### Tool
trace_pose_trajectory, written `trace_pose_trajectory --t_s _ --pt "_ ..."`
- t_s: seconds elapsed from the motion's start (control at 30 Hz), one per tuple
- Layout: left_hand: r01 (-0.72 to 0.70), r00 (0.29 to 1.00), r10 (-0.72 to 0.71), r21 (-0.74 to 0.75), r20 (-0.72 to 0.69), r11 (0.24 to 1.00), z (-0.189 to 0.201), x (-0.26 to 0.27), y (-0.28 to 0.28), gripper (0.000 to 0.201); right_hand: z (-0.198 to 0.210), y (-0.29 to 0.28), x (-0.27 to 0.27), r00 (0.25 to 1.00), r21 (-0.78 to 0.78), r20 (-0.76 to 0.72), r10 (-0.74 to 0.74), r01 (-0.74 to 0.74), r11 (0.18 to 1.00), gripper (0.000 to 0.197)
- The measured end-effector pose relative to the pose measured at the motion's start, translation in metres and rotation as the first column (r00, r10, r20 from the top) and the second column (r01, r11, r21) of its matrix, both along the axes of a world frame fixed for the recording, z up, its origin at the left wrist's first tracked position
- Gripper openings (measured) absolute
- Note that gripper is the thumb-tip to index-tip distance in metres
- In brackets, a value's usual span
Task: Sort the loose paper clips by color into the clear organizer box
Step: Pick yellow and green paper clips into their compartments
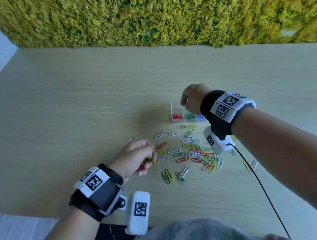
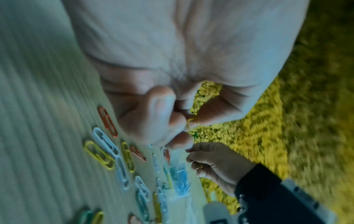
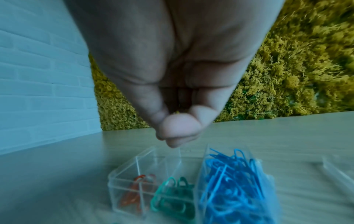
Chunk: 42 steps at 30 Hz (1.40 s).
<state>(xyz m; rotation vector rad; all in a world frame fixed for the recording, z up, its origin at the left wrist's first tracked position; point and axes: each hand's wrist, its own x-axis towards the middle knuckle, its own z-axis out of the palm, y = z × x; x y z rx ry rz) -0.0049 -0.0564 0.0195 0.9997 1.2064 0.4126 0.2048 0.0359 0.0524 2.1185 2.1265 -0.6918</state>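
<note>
The clear organizer box [image 1: 173, 105] stands on the wooden table, with red clips [image 3: 134, 195], green clips [image 3: 172, 197] and blue clips [image 3: 229, 181] in separate front compartments. Its rear compartments [image 3: 153, 160] look empty. My right hand [image 1: 184, 103] hovers just above those rear compartments, fingertips [image 3: 178, 133] pinched together on a small yellow clip [image 3: 177, 112] that barely shows. Loose clips [image 1: 196, 153] in several colours lie scattered in front of the box. At the pile's left edge my left hand [image 1: 153, 156] is curled, pinching a yellow clip [image 2: 191, 122].
A moss wall [image 1: 156, 6] runs along the table's far edge and a white brick wall [image 3: 38, 75] stands on the left. A black cable [image 1: 263, 186] trails from my right wrist over the table. A clear plastic piece [image 3: 337, 172] lies right of the box.
</note>
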Motion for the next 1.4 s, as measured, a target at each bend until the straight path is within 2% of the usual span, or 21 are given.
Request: trace_pose_trajectory --t_s 0.07,0.17,0.3,0.4,0.47,0.53,0.6,0.73,0.8,0.9,1.0,1.1,1.23,1.4 --pt "-0.120 0.973 0.143 -0.133 0.182 0.984 0.002 0.000 0.003 0.014 0.001 0.009 -0.005 0.999 0.007 0.031 0.017 -0.017 1.000 0.035" --pt "-0.173 0.955 0.202 -0.146 0.218 0.974 0.005 0.002 0.008 0.017 -0.004 0.018 -0.013 0.999 0.014 0.039 0.009 -0.010 1.000 0.034" --pt "-0.130 0.991 0.130 -0.026 0.009 0.991 0.001 0.005 0.019 0.024 -0.013 0.022 -0.016 1.000 0.064 0.028 0.002 -0.004 0.998 0.033" --pt "0.033 0.972 -0.010 0.095 -0.236 0.995 0.003 0.014 0.031 0.020 -0.016 0.018 -0.008 0.997 0.106 -0.048 -0.053 0.057 0.993 0.035" --pt "0.195 0.901 -0.092 0.207 -0.423 0.959 0.005 0.023 0.041 0.014 -0.016 0.011 -0.001 0.992 0.149 -0.114 -0.063 0.080 0.986 0.033" --pt "0.365 0.792 -0.121 0.304 -0.599 0.880 0.008 0.036 0.053 0.012 -0.016 -0.002 0.008 0.983 0.180 -0.169 -0.078 0.108 0.978 0.032" --pt "0.492 0.698 -0.130 0.340 -0.704 0.802 0.012 0.050 0.066 0.018 -0.018 -0.017 0.018 0.967 0.202 -0.232 -0.103 0.152 0.968 0.031" --pt "0.599 0.616 -0.109 0.375 -0.780 0.707 0.017 0.081 0.093 0.024 -0.026 -0.050 0.037 0.895 0.176 -0.410 -0.173 0.264 0.948 0.024" --pt "0.653 0.566 -0.115 0.358 -0.816 0.668 0.022 0.095 0.106 0.024 -0.030 -0.067 0.045 0.879 0.162 -0.434 -0.197 0.291 0.943 0.024" --pt "0.744 0.444 -0.173 0.254 -0.879 0.618 0.028 0.111 0.117 0.033 -0.034 -0.089 0.055 0.860 0.130 -0.455 -0.229 0.319 0.939 0.023" --pt "0.785 0.381 -0.183 0.213 -0.906 0.582 0.028 0.118 0.121 0.035 -0.038 -0.104 0.064 0.835 0.119 -0.484 -0.261 0.358 0.926 0.020" --pt "0.808 0.362 -0.152 0.228 -0.920 0.543 0.027 0.121 0.122 0.033 -0.042 -0.113 0.065 0.818 0.107 -0.508 -0.272 0.373 0.922 0.019" --pt "0.815 0.379 -0.132 0.263 -0.916 0.516 0.024 0.121 0.121 0.029 -0.045 -0.117 0.061 0.828 0.090 -0.498 -0.258 0.346 0.934 0.019" --pt "0.770 0.482 -0.099 0.367 -0.871 0.522 0.024 0.104 0.111 0.014 -0.044 -0.118 0.056 0.873 0.104 -0.434 -0.224 0.295 0.950 0.020"
